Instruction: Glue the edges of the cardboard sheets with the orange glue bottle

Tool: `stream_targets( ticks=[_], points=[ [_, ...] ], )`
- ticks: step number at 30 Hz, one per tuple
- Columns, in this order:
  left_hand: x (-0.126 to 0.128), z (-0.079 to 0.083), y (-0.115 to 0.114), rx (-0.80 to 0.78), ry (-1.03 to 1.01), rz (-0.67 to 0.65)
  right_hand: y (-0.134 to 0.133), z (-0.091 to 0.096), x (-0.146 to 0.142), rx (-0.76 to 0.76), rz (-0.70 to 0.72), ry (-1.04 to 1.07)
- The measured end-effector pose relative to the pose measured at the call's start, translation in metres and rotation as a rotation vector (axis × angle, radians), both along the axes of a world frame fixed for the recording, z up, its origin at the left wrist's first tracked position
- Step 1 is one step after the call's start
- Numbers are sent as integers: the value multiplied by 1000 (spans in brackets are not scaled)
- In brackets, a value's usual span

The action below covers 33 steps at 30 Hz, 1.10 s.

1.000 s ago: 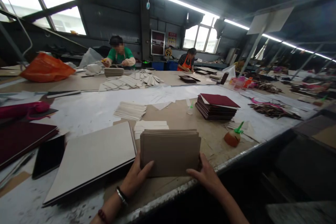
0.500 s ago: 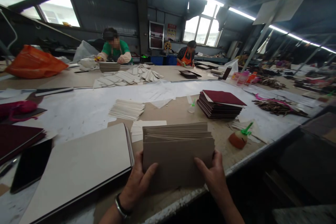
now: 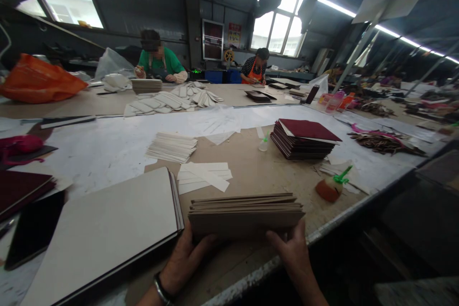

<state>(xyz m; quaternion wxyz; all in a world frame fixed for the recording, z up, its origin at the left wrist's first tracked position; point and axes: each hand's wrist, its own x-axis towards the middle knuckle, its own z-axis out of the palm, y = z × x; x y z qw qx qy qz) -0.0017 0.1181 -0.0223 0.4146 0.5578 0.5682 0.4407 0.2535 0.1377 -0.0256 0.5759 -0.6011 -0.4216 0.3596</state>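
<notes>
A stack of brown cardboard sheets lies almost flat just above the table's near edge, held from both sides. My left hand grips its lower left corner, thumb on the front. My right hand closes on its lower right corner. To the left of the stack lies a pile of large grey boards. Behind it are white paper strips.
A stack of maroon covers stands at the right, with an orange glue bottle in front of it. More strip piles lie farther back. Two other people work at the far side. An orange bag sits at the far left.
The cardboard stack has tipped from upright down to nearly flat and shifted slightly right, with both hands still on it. The view has dropped a little.
</notes>
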Motion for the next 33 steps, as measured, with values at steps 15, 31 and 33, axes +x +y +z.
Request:
stream_targets(
  ticks=[15,31,33],
  points=[
    [24,82,11,87,-58,292,23,74,-20,166,-50,-183],
    [11,-17,-104,602,140,-78,-99,12,-27,284,-258,112],
    [12,-25,-110,624,191,-79,-105,6,-29,245,-274,129]
  ],
)
